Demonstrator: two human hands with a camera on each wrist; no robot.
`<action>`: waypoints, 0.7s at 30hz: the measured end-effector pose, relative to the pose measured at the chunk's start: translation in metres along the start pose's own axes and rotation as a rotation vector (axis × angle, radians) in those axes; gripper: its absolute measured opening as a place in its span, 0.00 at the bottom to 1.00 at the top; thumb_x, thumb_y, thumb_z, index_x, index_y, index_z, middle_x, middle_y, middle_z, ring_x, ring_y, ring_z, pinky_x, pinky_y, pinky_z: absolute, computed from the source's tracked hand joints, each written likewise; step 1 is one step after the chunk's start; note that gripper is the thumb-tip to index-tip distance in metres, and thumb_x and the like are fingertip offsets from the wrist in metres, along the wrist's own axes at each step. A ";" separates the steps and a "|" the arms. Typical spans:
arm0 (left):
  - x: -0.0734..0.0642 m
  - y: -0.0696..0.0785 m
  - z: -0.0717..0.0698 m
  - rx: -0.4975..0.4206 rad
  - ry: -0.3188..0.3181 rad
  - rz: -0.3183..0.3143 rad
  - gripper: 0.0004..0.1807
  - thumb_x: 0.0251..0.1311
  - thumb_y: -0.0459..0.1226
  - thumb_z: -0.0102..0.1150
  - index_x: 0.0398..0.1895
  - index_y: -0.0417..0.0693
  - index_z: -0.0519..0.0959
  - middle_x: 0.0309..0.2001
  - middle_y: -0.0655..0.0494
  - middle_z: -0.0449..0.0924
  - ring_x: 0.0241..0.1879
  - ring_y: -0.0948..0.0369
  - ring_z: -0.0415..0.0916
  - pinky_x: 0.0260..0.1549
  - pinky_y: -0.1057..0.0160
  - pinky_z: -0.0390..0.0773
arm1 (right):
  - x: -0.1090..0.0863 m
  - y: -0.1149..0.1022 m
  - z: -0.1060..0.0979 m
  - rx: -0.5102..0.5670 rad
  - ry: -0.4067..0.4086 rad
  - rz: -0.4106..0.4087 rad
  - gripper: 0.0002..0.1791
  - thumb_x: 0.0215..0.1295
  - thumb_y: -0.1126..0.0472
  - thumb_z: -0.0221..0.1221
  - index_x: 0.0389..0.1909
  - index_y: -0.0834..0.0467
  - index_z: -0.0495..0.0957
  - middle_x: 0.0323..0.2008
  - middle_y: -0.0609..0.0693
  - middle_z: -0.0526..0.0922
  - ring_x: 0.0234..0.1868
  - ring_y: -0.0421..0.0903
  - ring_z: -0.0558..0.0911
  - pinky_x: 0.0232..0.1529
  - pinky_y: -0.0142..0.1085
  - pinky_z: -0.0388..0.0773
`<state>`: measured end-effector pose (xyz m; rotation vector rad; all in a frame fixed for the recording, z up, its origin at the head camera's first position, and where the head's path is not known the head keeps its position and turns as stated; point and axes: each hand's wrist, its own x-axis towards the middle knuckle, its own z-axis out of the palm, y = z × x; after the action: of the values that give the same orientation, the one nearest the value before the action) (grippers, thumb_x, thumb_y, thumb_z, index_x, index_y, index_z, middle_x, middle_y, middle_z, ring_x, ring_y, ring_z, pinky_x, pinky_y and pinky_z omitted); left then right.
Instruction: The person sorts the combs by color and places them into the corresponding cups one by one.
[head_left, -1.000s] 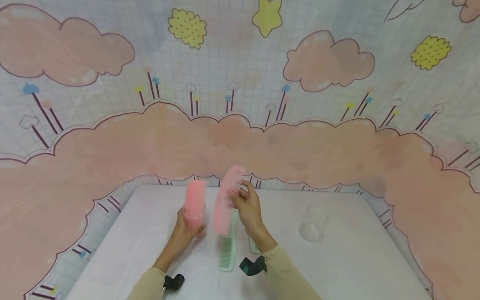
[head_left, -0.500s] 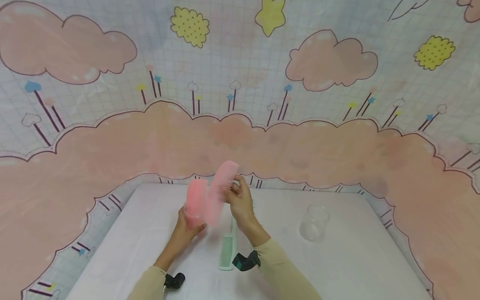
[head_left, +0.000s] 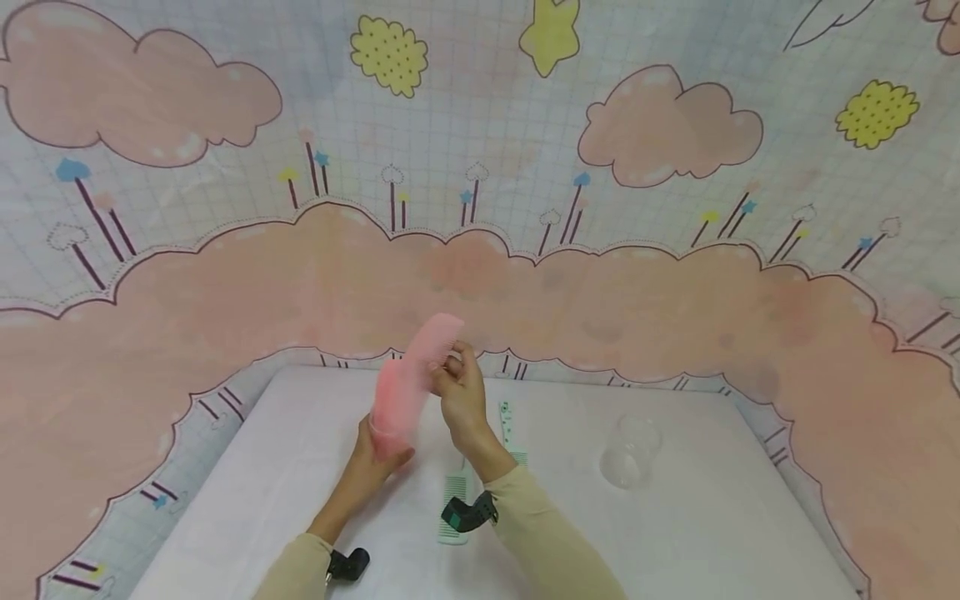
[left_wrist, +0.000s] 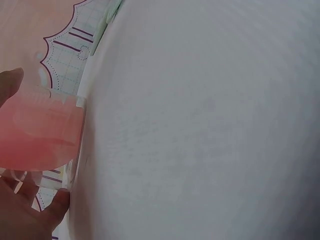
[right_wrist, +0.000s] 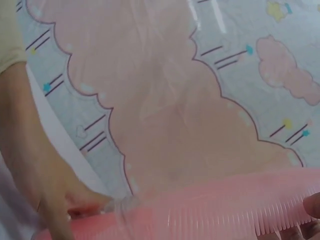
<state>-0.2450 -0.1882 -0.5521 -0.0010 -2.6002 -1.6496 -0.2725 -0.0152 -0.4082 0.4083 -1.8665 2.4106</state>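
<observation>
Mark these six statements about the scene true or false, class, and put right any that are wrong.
1. The left hand grips a clear plastic cup with curved pink plastic rising above its rim. True.
2. The right hand holds nothing. False: its fingers hold a long, curved pink plastic comb.
3. Two pale-green combs lie on the white table, each partly hidden in the head view. True.
4. A see-through container stands to the left of the left hand. False: it is on the table to the right of the right hand.
5. The sleeves are dark blue. False: both are pale beige.
6. The right wrist view shows teeth on the pink comb. True.
</observation>
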 end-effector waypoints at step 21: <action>-0.003 0.001 0.001 -0.019 0.016 0.019 0.57 0.57 0.48 0.68 0.76 0.44 0.37 0.71 0.34 0.54 0.69 0.40 0.58 0.68 0.35 0.59 | 0.008 0.018 0.020 -0.017 0.049 -0.028 0.16 0.68 0.72 0.51 0.55 0.61 0.71 0.47 0.65 0.83 0.44 0.45 0.83 0.48 0.40 0.82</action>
<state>-0.2420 -0.1868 -0.5523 -0.0128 -2.5642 -1.6613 -0.2808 -0.0400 -0.4182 0.3686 -1.8473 2.3631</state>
